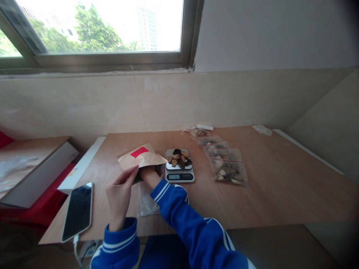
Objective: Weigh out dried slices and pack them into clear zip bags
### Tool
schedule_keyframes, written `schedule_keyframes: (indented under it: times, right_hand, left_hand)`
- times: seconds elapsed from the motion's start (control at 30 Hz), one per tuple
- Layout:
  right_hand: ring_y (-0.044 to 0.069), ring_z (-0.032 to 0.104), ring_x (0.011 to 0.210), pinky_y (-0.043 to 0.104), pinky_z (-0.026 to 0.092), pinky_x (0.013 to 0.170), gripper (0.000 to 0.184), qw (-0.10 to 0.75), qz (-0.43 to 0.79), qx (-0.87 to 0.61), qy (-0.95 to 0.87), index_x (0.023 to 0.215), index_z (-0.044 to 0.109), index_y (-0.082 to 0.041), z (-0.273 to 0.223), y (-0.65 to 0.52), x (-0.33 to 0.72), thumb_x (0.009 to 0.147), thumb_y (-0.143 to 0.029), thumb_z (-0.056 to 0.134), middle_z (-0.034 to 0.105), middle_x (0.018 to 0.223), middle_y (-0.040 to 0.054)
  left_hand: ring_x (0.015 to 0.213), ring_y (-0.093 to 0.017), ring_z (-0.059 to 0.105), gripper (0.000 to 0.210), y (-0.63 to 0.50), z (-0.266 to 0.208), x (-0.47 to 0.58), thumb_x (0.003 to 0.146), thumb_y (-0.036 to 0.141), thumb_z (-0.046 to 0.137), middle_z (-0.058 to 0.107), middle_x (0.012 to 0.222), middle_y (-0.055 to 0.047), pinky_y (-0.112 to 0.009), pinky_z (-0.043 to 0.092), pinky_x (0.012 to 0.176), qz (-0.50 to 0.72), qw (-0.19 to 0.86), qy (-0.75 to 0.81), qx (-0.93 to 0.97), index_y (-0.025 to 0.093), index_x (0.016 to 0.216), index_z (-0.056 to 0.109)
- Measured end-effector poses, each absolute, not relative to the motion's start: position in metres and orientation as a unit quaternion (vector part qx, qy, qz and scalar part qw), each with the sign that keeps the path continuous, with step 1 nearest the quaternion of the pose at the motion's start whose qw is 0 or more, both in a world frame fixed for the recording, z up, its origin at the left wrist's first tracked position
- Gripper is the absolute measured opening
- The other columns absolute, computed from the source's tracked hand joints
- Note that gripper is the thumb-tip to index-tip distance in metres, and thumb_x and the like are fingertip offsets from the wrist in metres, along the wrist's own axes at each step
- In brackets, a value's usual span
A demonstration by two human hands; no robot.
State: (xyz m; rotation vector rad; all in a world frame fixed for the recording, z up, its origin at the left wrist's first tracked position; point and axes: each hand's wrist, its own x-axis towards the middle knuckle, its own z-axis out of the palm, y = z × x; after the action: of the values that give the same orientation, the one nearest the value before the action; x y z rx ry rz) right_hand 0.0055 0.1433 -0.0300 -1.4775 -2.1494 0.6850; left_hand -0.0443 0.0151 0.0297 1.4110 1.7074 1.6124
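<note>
My left hand (121, 190) pinches the near edge of a brown kraft paper bag (148, 159) with a red label, which lies tilted above the table. My right hand (150, 176) reaches in at the bag's near side; its fingers are hidden by the paper, and whether they hold anything does not show. Just right of the bag stands a small kitchen scale (180, 177) with a lit display. On its plate lies a heap of brown and dark dried pieces (178, 158). Below my right wrist a clear plastic bag (147, 201) lies flat.
Several zip bags (228, 168) of dried pieces overlap in a row on the right of the wooden table (280, 179). A phone (78, 211) with a charging cable lies at the left edge. Crumpled white plastic (262, 130) sits at the back right, near the wall.
</note>
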Motion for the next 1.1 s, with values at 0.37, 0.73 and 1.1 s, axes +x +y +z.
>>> schedule_keyframes:
  times: [0.37,0.73,1.1]
  right_hand:
    - [0.028,0.059,0.111,0.042,0.041,0.100,0.028,0.237,0.063,-0.501,-0.830,0.118,0.061,-0.011,0.043,0.082,0.043,0.096,-0.019,0.046,0.066,0.119,0.0149]
    - [0.016,0.058,0.078,0.029,0.043,0.077,0.020,0.562,0.131,-0.484,-0.658,0.083,0.056,-0.020,0.027,0.008,0.080,0.093,-0.017,0.039,0.061,0.080,0.0021]
    - [0.020,0.066,0.077,0.028,0.051,0.069,0.031,0.510,0.158,-0.642,-0.551,0.089,0.062,-0.020,-0.080,-0.022,0.221,0.099,-0.038,0.039,0.069,0.082,0.0066]
  left_hand:
    - [0.089,-0.025,0.070,0.026,0.024,0.041,-0.042,0.075,0.038,0.072,0.076,0.091,-0.005,-0.039,0.055,0.085,0.616,0.140,0.612,0.476,0.020,0.092,0.077]
    - [0.087,-0.021,0.069,0.025,0.050,0.049,-0.039,0.074,0.034,0.073,0.075,0.092,-0.006,-0.034,0.055,0.082,0.640,0.128,0.594,0.470,0.017,0.093,0.075]
    - [0.089,-0.021,0.065,0.022,0.096,0.062,-0.058,0.082,0.034,0.064,0.069,0.090,-0.005,-0.037,0.051,0.085,0.721,0.030,0.554,0.415,0.015,0.093,0.070]
